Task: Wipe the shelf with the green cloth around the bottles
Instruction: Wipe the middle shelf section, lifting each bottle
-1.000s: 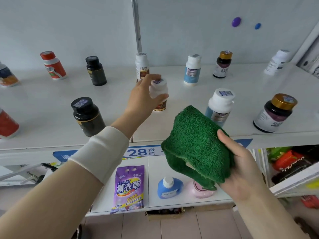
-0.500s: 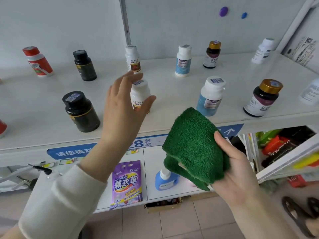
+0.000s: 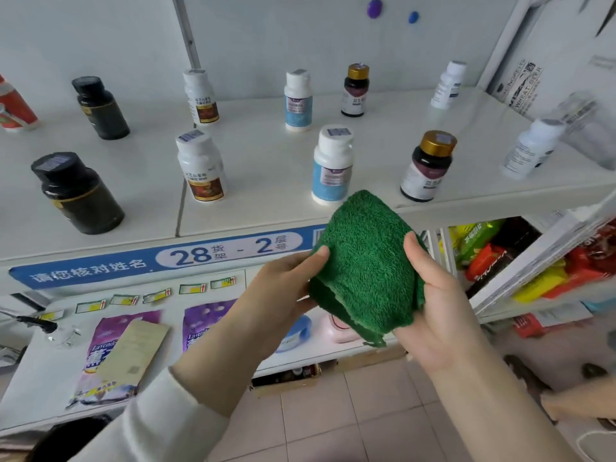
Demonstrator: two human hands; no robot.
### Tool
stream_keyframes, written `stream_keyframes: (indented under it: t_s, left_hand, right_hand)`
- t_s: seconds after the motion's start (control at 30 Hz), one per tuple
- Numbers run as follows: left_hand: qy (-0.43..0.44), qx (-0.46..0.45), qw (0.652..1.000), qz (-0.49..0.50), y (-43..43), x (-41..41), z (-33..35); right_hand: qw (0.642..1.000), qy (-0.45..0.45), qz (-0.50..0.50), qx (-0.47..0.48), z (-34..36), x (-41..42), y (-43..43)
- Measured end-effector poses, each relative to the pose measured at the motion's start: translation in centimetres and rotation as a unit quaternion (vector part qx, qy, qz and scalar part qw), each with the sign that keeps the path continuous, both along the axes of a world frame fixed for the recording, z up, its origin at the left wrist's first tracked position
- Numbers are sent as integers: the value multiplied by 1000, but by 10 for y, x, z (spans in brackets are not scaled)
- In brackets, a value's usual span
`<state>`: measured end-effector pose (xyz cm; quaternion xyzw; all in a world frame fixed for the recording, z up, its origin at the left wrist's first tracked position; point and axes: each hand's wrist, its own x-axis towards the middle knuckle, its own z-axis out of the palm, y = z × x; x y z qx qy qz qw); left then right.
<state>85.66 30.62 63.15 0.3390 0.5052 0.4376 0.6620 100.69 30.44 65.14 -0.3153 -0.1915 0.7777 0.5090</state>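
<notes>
The green cloth (image 3: 363,261) was held folded and bunched in the air, in front of the front edge of the white shelf (image 3: 266,168), and no part of it was laid on the shelf surface. It was gripped from both sides. Its left edge was pinched by the left hand (image 3: 283,288), thumb on top. Its right side was clasped by the right hand (image 3: 436,305), the thumb pressed on the front and the fingers hidden behind the fabric. The two hands were thus kept close together, with only the cloth between them. Just above the cloth's top corner a white bottle with a blue label (image 3: 331,165) was seen upright near the shelf's front. To its left a white bottle with a red-brown label (image 3: 200,165) and a large black bottle (image 3: 76,191) were stood. To its right a dark bottle with a gold cap (image 3: 426,165) and a white bottle (image 3: 530,148) were placed. More bottles were lined along the back of the shelf, well apart from each other. A blue label strip (image 3: 166,258) marked "28" and "2" was fixed along the shelf's front edge. On the lower shelf two purple pouches (image 3: 203,321) were laid flat.
</notes>
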Motion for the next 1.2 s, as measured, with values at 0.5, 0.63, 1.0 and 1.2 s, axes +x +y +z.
stream_keyframes:
  t_s: [0.5,0.63,1.0,1.2]
  left_hand:
    - [410,317,834,190,37,75,48]
    - [530,375,720,245,67,49,64]
    - [496,293,817,27,118,9,63]
    - [439,372,814,76,161,-22,103]
  right_hand:
    - [993,97,63,28,11,119,23]
    - [991,100,73,48,27,116,41]
    - [985,4,75,155,95,78,150]
    - [975,-101,78,182,124,55,230]
